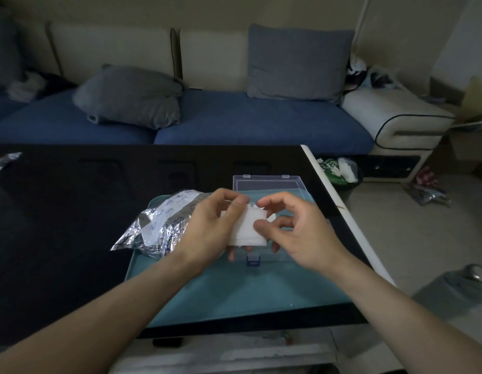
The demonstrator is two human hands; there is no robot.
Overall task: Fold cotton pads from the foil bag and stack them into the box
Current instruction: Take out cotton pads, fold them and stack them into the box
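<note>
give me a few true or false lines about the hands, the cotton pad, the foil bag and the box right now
1. Both hands hold the white cotton pad. True: the left hand and the right hand each have a grip on it.
2. The foil bag lies to the right of the box. False: it lies left of the clear plastic box, partly on the teal mat.
3. The box lid is closed. False: the lid is open, lying back toward the sofa.
4. The pad is held above the box, not lying in it. True.
5. The table top is white. False: it is black with a pale edge.
</note>
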